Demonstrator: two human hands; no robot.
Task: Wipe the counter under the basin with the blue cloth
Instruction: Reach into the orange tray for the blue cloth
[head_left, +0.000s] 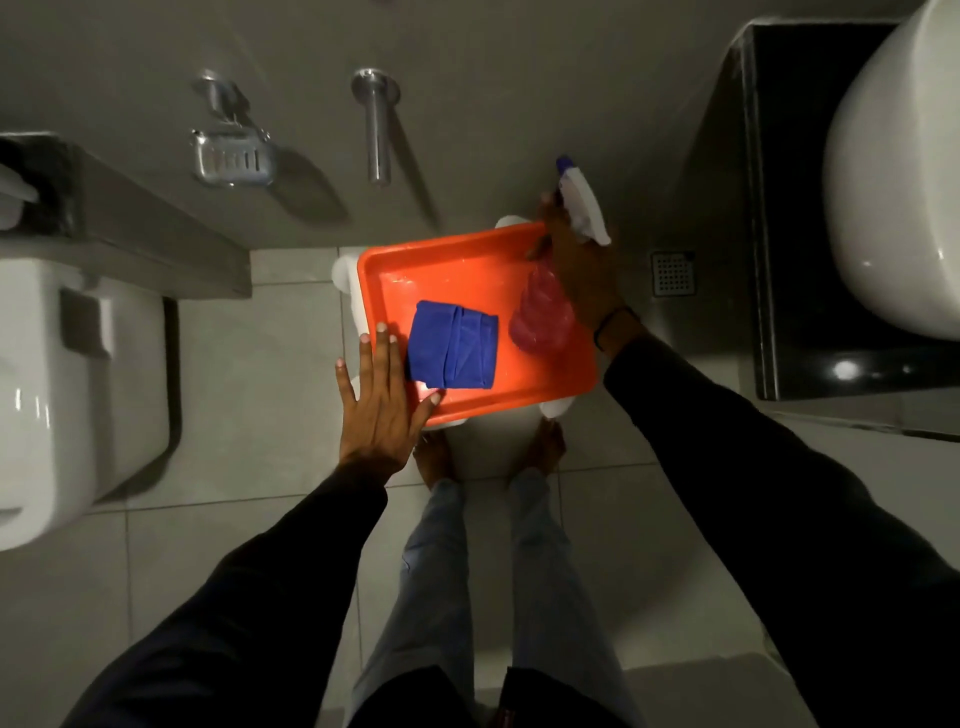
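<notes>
A folded blue cloth (451, 344) lies in an orange tray (395, 270) that rests on a white stool in front of me. My left hand (382, 397) hovers flat at the tray's near left corner, fingers spread, just left of the cloth and holding nothing. My right hand (576, 260) grips a spray bottle (540, 317) with pink liquid and a white and blue trigger head, over the tray's right side. The white basin (893, 171) sits on a black counter (810, 312) at the right.
A white toilet (67, 395) stands at the left. On the wall ahead are a metal soap dish (234, 161) and a chrome spout (375, 124). A floor drain (673, 273) lies beside the counter. My bare feet stand on the tiled floor below the stool.
</notes>
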